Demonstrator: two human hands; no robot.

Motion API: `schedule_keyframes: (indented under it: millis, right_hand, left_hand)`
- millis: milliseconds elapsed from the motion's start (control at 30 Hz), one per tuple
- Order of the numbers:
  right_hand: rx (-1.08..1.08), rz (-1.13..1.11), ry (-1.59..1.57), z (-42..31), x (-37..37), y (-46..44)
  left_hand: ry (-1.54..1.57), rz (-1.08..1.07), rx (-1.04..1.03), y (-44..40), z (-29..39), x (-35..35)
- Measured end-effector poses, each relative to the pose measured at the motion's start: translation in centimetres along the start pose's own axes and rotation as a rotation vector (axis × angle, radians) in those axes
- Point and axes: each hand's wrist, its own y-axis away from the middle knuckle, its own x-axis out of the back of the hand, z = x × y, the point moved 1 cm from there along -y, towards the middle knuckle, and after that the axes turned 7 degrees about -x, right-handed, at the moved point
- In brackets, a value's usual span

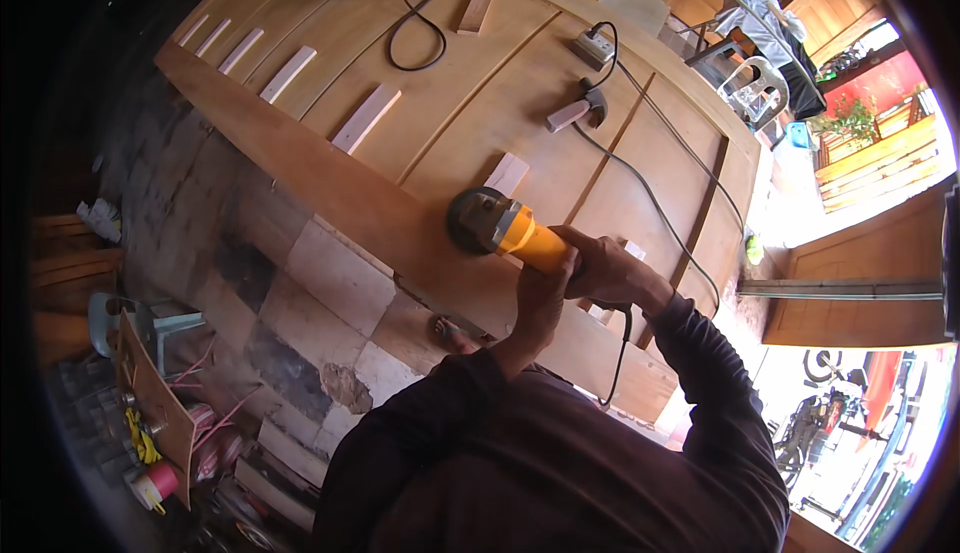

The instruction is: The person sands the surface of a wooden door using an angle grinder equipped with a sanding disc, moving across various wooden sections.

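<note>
Both of my hands are wrapped around a yellow angle grinder (pixel 535 243). My left hand (pixel 540 303) closes under its body, and my right hand (pixel 612 271) grips the rear end. The grinder's dark round disc (pixel 470 221) is over the near edge of a large wooden panel (pixel 450 133); I cannot tell whether it touches the wood. Just beyond the grinder head lies a pale wood block (pixel 507 173). A black cord (pixel 627 338) hangs down behind my right hand.
More wood blocks, such as one pale strip (pixel 366 118), line the panel. A dark curved tool (pixel 592 103), a power outlet box (pixel 594 48) and looping cords (pixel 655 193) lie farther back. Tiled floor (pixel 340 278) shows at left, a plastic chair (pixel 757 91) at right.
</note>
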Motion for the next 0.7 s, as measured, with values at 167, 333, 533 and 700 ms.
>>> schedule_keyframes:
  millis: [167,333,533,700]
  right_hand:
    - [-0.046,0.058,0.035,0.0,1.1,-1.3]
    - [-0.074,0.106,-0.004,1.3,2.8,-2.3]
    - [-0.089,0.123,-0.126,2.6,4.3,-2.8]
    - [-0.057,0.14,-0.173,3.2,4.2,-3.5]
  left_hand:
    - [0.043,-0.035,-0.052,-2.9,-1.3,0.1]
    - [0.058,-0.135,-0.031,-5.3,-0.5,-1.6]
    - [0.036,-0.175,0.011,-7.2,-0.3,-3.2]
    - [-0.023,-0.166,0.026,-8.1,0.0,-3.3]
